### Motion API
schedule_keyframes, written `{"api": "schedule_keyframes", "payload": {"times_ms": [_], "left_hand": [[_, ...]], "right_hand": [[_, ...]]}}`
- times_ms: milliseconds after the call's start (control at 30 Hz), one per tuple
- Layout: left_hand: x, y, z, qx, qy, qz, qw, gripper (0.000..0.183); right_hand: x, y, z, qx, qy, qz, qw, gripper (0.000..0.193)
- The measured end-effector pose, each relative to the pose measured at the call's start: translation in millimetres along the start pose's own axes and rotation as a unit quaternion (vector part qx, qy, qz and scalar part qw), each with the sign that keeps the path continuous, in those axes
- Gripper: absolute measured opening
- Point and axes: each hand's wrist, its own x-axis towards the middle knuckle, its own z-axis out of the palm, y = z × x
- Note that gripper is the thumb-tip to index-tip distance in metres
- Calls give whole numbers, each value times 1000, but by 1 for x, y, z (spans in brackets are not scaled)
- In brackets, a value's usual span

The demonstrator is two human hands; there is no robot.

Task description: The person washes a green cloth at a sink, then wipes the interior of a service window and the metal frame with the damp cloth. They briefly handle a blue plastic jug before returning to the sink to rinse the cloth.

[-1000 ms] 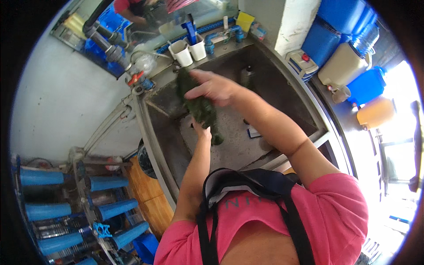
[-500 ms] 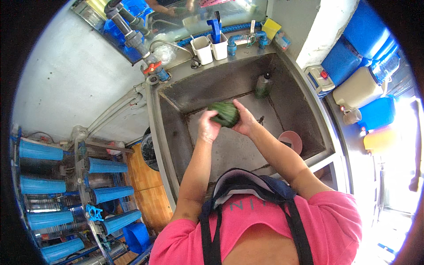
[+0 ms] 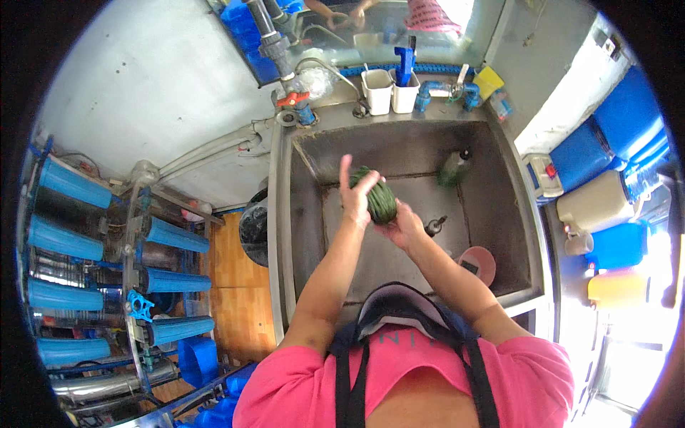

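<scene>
Over the sink point(image 3: 514, 274), both my hands are on a dark green, oval thing with lengthwise ridges or strands point(image 3: 383, 204); its kind is not clear. My left hand point(image 3: 357, 198) lies against its left side, one finger sticking up and others laid across it. From the lower right, my right hand point(image 3: 404, 225) grips the near end, with its fingers partly hidden behind the thing. A pink bowl point(image 3: 485, 265) with something dark in it sits on the sink floor beyond my right forearm. Near my right wrist lies a small dark fitting point(image 3: 434, 227).
In the sink's far right corner stands a bottle with a dark top point(image 3: 454, 170). White containers point(image 3: 377, 91) with a blue-handled tool and a blue pipe tap point(image 3: 446, 88) line the back ledge. Blue filter housings point(image 3: 177, 234) stand left, blue drums point(image 3: 581, 153) right.
The green thing has turned to stand more lengthwise. My left hand has lifted a finger off it, and my right hand has moved down to its near end. The view has shifted.
</scene>
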Motion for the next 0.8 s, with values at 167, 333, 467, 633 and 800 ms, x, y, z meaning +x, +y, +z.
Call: {"api": "schedule_keyframes", "payload": {"times_ms": [167,333,467,633,800], "left_hand": [[-31,8,20,344,-264,286,854,20],[-43,-2,19,75,38,123,989,5],[-14,-8,14,-154,69,-77,983,12],[17,-6,-6,-109,-147,-280,943,29],[34,0,-2,160,-334,-345,862,32]], "right_hand": [[6,-18,-1,147,-331,110,926,63],[-6,-54,30,38,-224,-135,965,28],[-31,-59,52,-140,-202,-322,914,23],[-55,-61,64,-410,-180,-394,802,38],[-59,-56,65,-490,-309,-431,692,38]]}}
